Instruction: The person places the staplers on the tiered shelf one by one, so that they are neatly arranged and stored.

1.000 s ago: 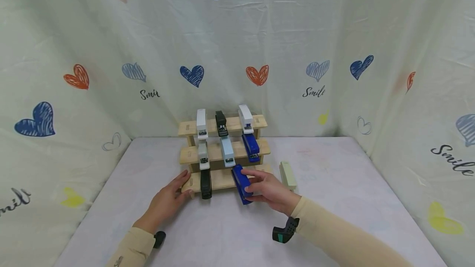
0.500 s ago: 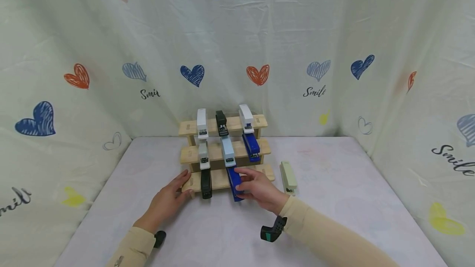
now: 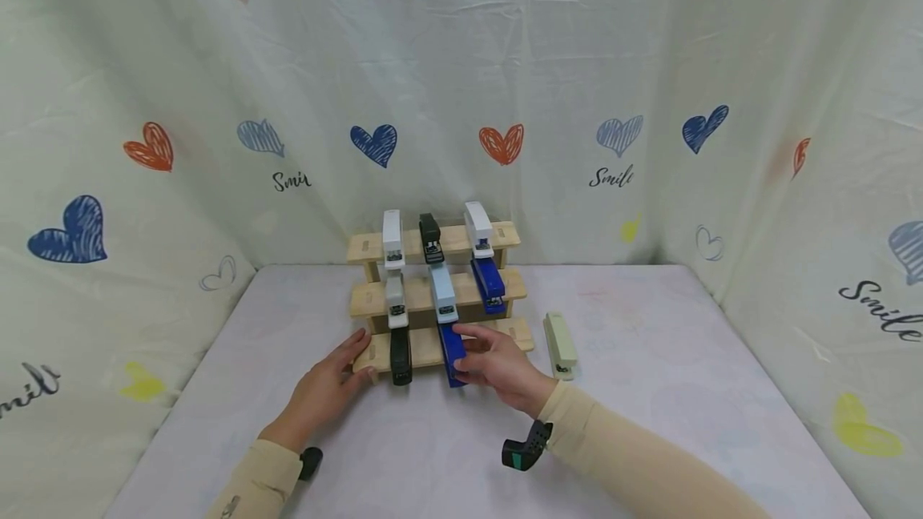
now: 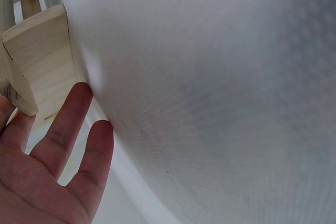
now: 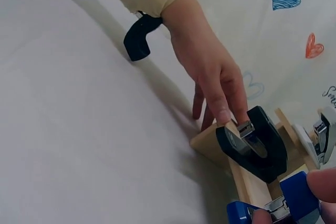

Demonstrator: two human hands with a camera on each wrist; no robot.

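A three-tier wooden rack (image 3: 425, 303) bears several staplers. My right hand (image 3: 501, 367) pinches a dark blue stapler (image 3: 452, 355) between thumb and fingertips. That stapler sits on the bottom tier, right of a black stapler (image 3: 401, 356) and in front of a light blue one (image 3: 443, 295). In the right wrist view, only fingertips show on the blue stapler (image 5: 299, 195). My left hand (image 3: 328, 391) holds the bottom tier's left end between thumb and index finger. In the left wrist view, two fingers (image 4: 97, 150) of this hand stretch out straight beside the rack's side panel (image 4: 42, 45).
A pale green stapler (image 3: 560, 345) lies on the white table (image 3: 620, 439), right of the rack. On the middle tier are a grey stapler (image 3: 396, 300) and another blue one (image 3: 488, 287); two white and one black stapler (image 3: 430, 239) stand on top. A heart-patterned curtain (image 3: 562, 62) hangs behind.
My right hand has moved the blue stapler left along the bottom tier and straightened it, lining it up with the light blue stapler. My left hand has stayed on the rack.
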